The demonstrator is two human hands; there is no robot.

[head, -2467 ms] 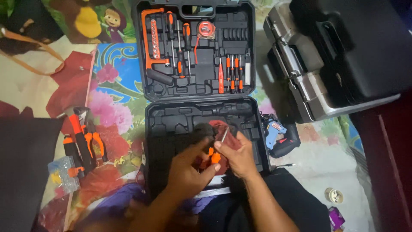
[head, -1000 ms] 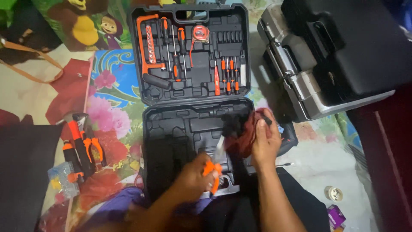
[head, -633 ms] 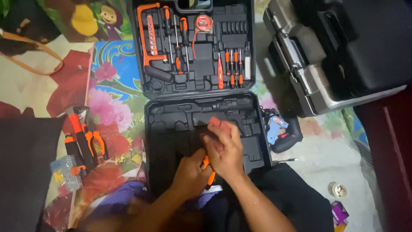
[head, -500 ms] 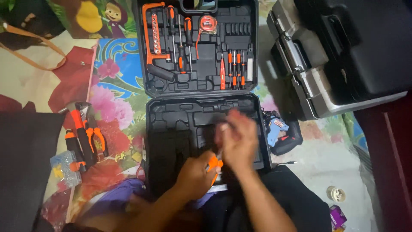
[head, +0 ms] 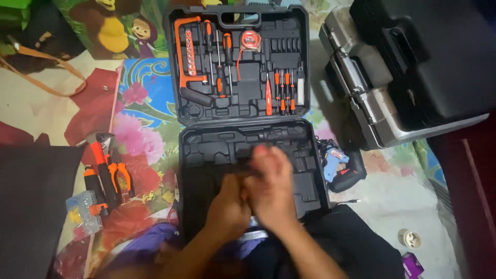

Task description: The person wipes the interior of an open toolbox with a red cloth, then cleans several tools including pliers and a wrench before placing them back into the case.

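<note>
One open black tool case lies on the floor on a flowered mat, its lid half lying flat farther from the person and its moulded tray half nearer. Both hands meet over the middle of the tray. The left hand is curled with its knuckles up, and the right hand lies over and against it, fingers bent down onto the tray. Both are blurred, so I cannot tell whether either grips anything; nothing shows between them.

In the lid half, one orange hacksaw frame sits at the left, one round orange tape measure near the top centre, and about three long screwdrivers stand between them. Lower right in the lid is a row of roughly four short orange-handled drivers.

On the mat to the left of the case lie one hammer with an orange and black handle, one pair of orange-handled pliers just beside it, and one small clear box of little parts. Just right of the tray lies one blue glue gun touching a dark block. Farther right stands one larger silver and black case, closed. One small round white thing rests near the lower right corner
</note>
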